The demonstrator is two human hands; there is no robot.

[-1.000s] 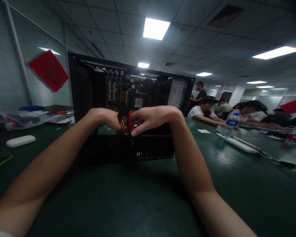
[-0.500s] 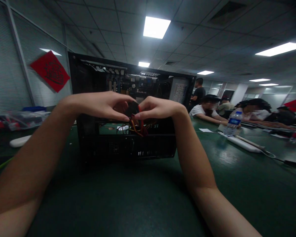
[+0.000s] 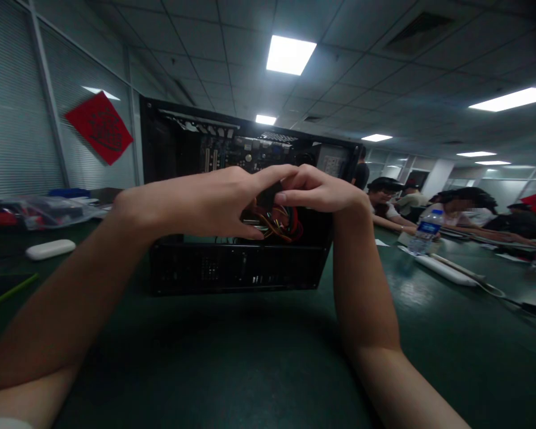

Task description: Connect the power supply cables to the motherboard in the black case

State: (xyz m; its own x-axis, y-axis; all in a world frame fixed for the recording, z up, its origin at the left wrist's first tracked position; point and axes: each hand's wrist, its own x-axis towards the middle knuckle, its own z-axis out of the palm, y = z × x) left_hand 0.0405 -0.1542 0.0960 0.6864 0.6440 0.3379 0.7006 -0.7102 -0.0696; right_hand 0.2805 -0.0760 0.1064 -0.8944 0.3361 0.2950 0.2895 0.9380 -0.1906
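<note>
In front of me a black computer case point(image 3: 232, 268) stands on its side, its open face toward me, with a motherboard point(image 3: 250, 156) inside. A bundle of power cables point(image 3: 290, 226), red, yellow and black, hangs before the opening. My right hand point(image 3: 324, 187) pinches the upper, dark part of this bundle between thumb and fingers. Reaching across from the other side, my left hand point(image 3: 205, 199) has its thumb and index finger spread around the cables, the index tip meeting the right fingers. What its other fingers touch is hidden.
The green table point(image 3: 259, 357) spreads around the case. On the right are a water bottle point(image 3: 424, 232), a white bar-shaped object point(image 3: 446, 269) and seated people point(image 3: 460, 205). To the left lie a white oval object point(image 3: 50, 249) and clear plastic bags point(image 3: 53, 211).
Both hands have shifted right with the cables. My left thumb and index finger have spread from their pinch, and the index now reaches the right hand. The view has turned slightly left.
</note>
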